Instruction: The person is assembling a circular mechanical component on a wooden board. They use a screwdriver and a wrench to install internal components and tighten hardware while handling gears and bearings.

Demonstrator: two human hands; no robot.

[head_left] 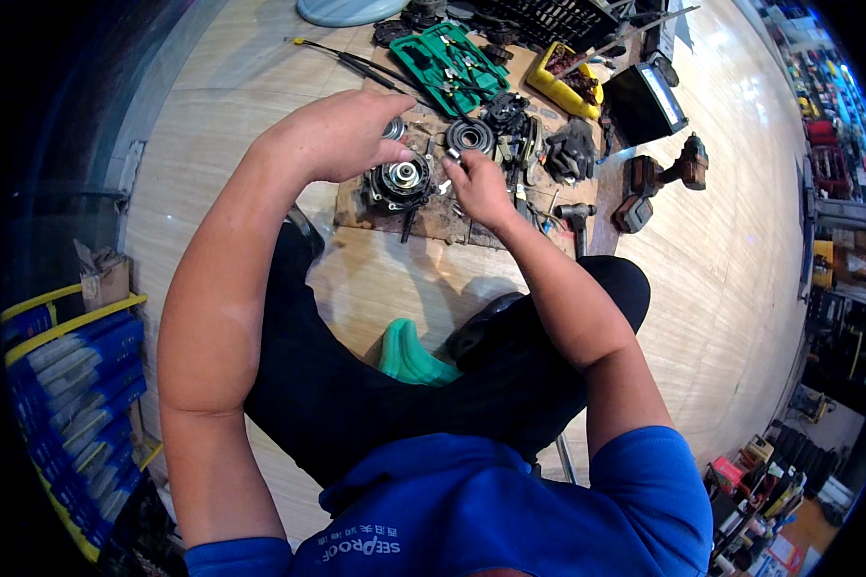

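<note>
Working over a cardboard sheet [443,229] on a pale floor [741,250], a person in a blue shirt [510,510] faces a crowded spread of parts and tools. Beyond the hands lie an open green tool case [433,60] and a dark cable [356,63] with a yellow end; a yellow container [570,103] stands to the right, near a black box [648,99]. A dark glove [573,152], a hammer-shaped tool [575,211] and a cordless power tool [685,165] line the right side. The left hand [332,135] blocks part of the view of a silver round part [394,127], while a dark ring [471,137] lies just beyond the right fingertips.

The right hand [481,189], nearly closed, pinches a small metal piece [453,152] between thumb and fingers, above the cardboard and to the right of a round metal assembly [404,175]. The piece's exposed end points away from the person and slightly left; too little shows to tell its long axis. The assembly lies with its ringed face upward, its central axis rising toward the viewer. The left hand is half spread, thumb apart from fingers; whether it grips the silver part cannot be told.
</note>
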